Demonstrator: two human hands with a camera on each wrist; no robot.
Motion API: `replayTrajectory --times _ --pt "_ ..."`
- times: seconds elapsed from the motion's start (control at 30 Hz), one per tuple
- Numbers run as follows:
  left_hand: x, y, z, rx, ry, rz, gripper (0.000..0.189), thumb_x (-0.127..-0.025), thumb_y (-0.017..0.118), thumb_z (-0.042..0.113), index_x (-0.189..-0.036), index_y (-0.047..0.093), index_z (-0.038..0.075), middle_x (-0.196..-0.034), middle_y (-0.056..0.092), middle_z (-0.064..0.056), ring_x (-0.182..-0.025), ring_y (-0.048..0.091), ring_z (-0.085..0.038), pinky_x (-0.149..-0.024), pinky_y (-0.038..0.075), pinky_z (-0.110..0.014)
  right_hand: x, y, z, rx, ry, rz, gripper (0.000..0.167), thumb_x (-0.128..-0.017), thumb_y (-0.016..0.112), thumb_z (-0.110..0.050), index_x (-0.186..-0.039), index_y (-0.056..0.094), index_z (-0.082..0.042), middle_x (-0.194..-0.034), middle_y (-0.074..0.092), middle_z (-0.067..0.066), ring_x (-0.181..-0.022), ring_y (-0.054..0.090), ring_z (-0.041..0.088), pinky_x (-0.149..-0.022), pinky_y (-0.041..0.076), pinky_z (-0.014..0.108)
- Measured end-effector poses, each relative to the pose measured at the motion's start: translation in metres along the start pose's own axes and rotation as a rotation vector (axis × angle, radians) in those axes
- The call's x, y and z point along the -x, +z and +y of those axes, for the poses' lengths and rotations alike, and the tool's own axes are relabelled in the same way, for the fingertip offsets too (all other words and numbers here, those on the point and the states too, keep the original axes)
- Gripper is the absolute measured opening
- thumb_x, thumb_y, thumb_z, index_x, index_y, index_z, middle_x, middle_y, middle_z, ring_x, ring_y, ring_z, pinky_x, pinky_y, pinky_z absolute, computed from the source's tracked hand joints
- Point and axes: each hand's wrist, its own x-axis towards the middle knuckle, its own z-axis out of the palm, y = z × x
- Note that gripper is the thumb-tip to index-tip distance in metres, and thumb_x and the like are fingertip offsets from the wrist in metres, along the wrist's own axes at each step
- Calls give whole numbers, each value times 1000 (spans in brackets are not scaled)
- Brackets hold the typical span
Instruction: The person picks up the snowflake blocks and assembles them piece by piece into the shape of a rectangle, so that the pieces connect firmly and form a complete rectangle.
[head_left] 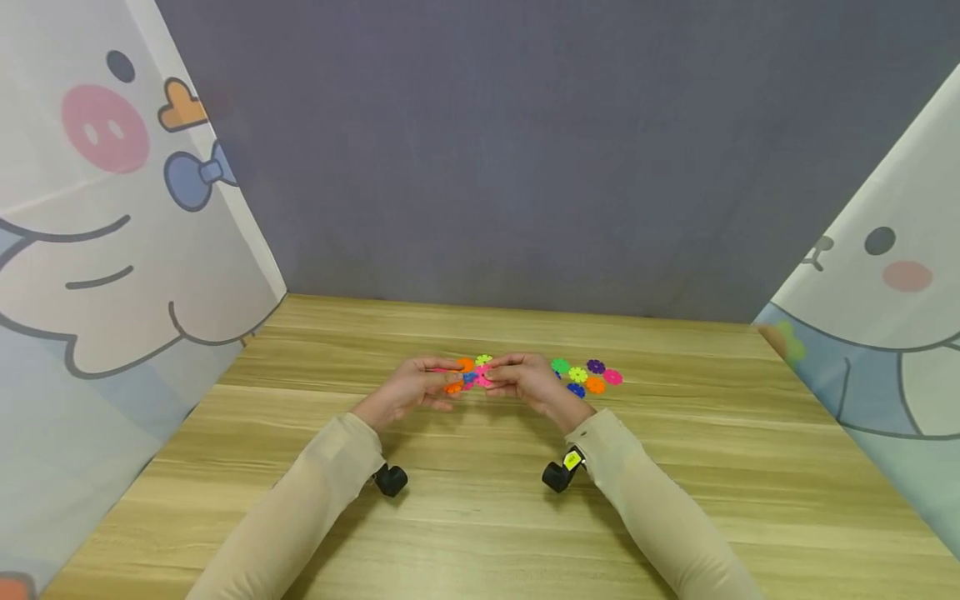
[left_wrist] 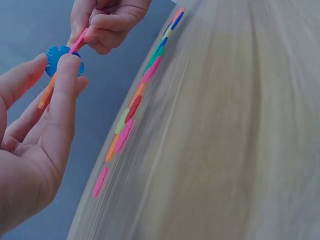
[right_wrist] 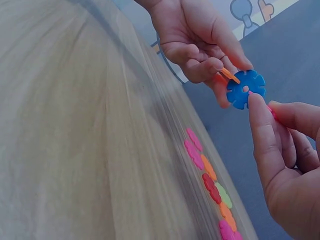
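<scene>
Hole (right_wrist: 245, 89), blue disc (right_wrist: 256, 80): right wrist only

Long beige sleeves (head_left: 292, 508), black wrist cameras (head_left: 392, 481).
The plain, softly creased cloth ends in a wrinkled left cuff (head_left: 358, 437) and right cuff (head_left: 600, 432); each camera is a compact, rounded, angled unit, and the right camera (head_left: 557, 477) bears a yellow label (head_left: 573, 460), its dark print too small to read.
</scene>
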Motion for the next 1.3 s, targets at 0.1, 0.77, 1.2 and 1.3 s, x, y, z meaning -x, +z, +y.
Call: replayTrajectory --times 0.1,0.77,1.2,1.3 --pt "1 -2 0 0 -2 -22 38 -100 59 5 -136 56 -7 -110 71 -14 -89 72 -27 -69 60 -33 -1 0 0 14 7 -6 26 -93 59 11 -118 59 18 -86 68 10 -70 69 17 -75 60 35" --pt "9 -21 3 34 25 21 46 -99 58 1 -142 46 -10 -103 71 -16 -86 72 -20 -80 58 -35 -12 7 0 21 27 -42 37 -96 57 9 -131 52 16 -84 70 7 -73 68 16 -80 59 38" --pt "20 -48 10 49 70 60 50 -100 56 0 -146 39 -11 -97 71 -9 -90 72 -21 -84 57 -36 -30 26 6 54 -23 -53 38 -93 54 16 -131 50 20 -100 69 24 -80 71 22 -81 58 41" --pt "23 -52 11 53 78 80 50 -100 56 -1 -146 39 -11 -96 71 -8 -89 72 -20 -84 57 -35 -36 33 7 55 -18 -46 38 -92 56 16 -129 51 21 -94 70 20 -74 71 21 -78 59 39"
